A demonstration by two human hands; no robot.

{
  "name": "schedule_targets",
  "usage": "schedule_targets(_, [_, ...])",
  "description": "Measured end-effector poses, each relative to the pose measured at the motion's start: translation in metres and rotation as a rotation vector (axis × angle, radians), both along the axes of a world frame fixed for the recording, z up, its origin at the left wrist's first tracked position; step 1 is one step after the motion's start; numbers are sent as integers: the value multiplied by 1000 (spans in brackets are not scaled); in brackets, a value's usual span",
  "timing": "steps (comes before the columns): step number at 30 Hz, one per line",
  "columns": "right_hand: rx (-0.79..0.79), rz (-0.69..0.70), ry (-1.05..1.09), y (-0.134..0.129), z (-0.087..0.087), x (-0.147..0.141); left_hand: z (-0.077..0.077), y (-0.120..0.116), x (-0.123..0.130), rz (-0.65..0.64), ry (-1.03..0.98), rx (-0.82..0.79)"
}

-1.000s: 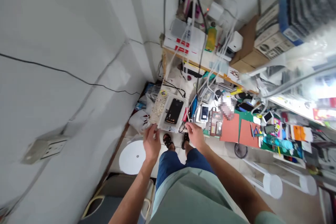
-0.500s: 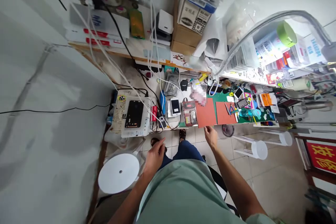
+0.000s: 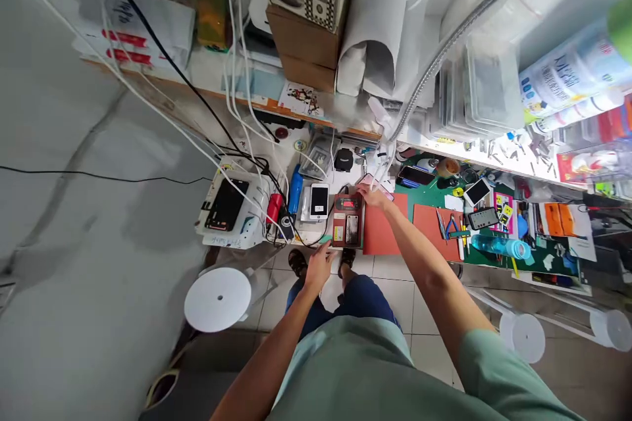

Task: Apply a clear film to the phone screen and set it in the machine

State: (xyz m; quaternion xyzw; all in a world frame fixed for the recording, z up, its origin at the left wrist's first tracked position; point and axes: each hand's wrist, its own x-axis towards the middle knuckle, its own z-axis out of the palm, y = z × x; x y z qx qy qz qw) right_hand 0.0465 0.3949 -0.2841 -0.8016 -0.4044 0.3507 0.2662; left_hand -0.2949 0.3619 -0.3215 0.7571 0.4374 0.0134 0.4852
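Two bare hands are in my head view, and the right hand (image 3: 371, 195) is clearly the nearer to the thin, flat, pink-edged rectangular slab (image 3: 384, 189). The slab lies at its fingers and just beyond, long axis slanting from far left to near right. Those fingers are bent, thumb close in; I can't tell whether they grip it. Just left of that hand sits a dark red-brown boxy tray (image 3: 340, 216) with a glowing red display, its long axis running away from the body. Nearer the body than the tray, the left hand (image 3: 320, 266) is half-open, with nothing I can see in it. On the body side of the right hand lies a matte, brick-red rectangular mat (image 3: 380, 237); farther left, a glossy white phone (image 3: 318, 201).
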Motion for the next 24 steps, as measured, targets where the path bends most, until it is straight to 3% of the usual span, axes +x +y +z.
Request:
schedule_targets(9, [-8, 203, 111, 4, -22, 19, -10, 0, 7, 84, -16, 25])
schedule_targets(24, [-22, 229, 38, -5, -28, 19, -11, -2, 4, 130, -79, -72])
